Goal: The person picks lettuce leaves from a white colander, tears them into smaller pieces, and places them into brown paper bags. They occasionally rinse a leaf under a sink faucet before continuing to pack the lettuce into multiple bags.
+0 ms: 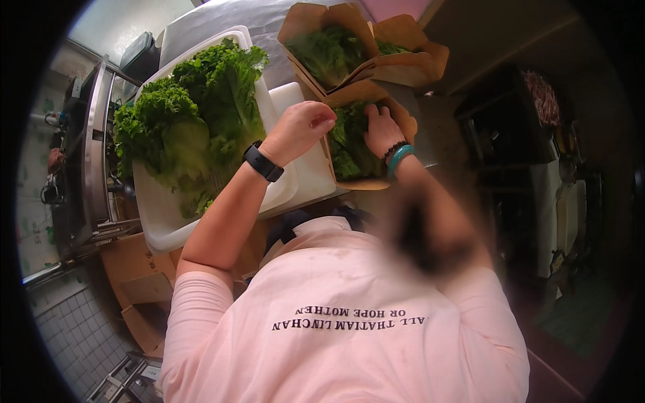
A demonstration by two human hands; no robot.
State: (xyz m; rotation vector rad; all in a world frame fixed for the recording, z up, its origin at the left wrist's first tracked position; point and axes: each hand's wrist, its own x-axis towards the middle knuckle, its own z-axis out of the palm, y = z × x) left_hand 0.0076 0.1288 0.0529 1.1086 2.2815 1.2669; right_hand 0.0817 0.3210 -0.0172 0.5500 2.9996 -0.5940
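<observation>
My left hand (301, 130), with a black watch at the wrist, hangs at the left edge of the nearest kraft paper box (372, 187); its fingers are curled and I cannot tell whether anything is between them. Inside that box my right hand (382, 130), wearing a bead bracelet and a green bangle, rests on green leaf lettuce (347, 143), fingertips partly hidden in the leaves. To the left, a white plastic tub (164, 237) holds a heap of frilly lettuce (176, 121).
Two more kraft paper boxes (302, 25) (428, 60) with lettuce stand behind the nearest one. A white block or board (320, 176) lies between tub and box. Metal racks (95, 151) are at the left, and a cardboard box (136, 267) sits below the tub.
</observation>
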